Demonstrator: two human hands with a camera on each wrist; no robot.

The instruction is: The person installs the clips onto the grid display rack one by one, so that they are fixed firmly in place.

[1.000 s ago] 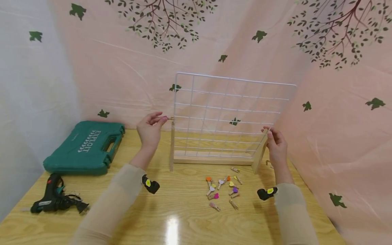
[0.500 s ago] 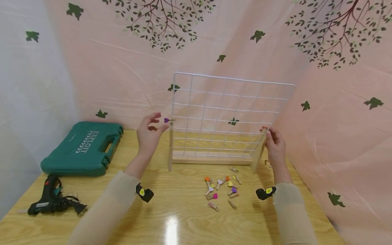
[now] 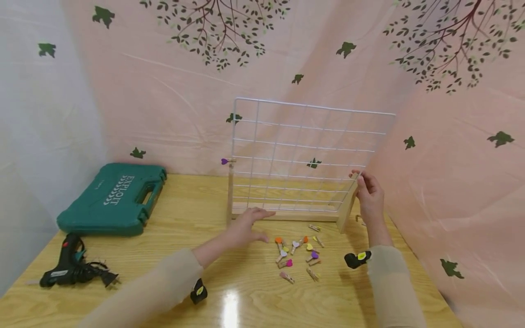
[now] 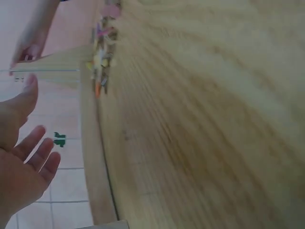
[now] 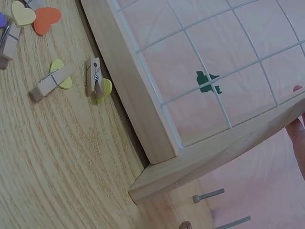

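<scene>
A white wire grid [image 3: 303, 149] stands upright in a wooden frame [image 3: 283, 215]. A mini clothespin with a purple heart [image 3: 224, 161] is clipped at its left edge, above the left post. My left hand [image 3: 244, 229] hovers over the table before the frame's base, fingers spread, thumb apart, holding nothing; the left wrist view shows the same hand [image 4: 28, 167]. Just right of it lie several heart clothespins, among them a pink one [image 3: 289, 263] and an orange one [image 3: 279, 240]. My right hand [image 3: 371, 196] grips the top of the right wooden post [image 3: 347, 205], thumb in front.
At the left lie a green tool case [image 3: 119, 196] and a black glue gun [image 3: 67, 269] with its cord. Metal hardware pieces [image 5: 208, 195] sit beyond the right post. A pink printed cloth [image 3: 184, 114] hangs behind the table [image 3: 172, 291].
My left hand has let go of the purple heart clothespin, which stays on the grid's edge. It has moved down and right toward the loose clothespins. The right hand keeps its grip.
</scene>
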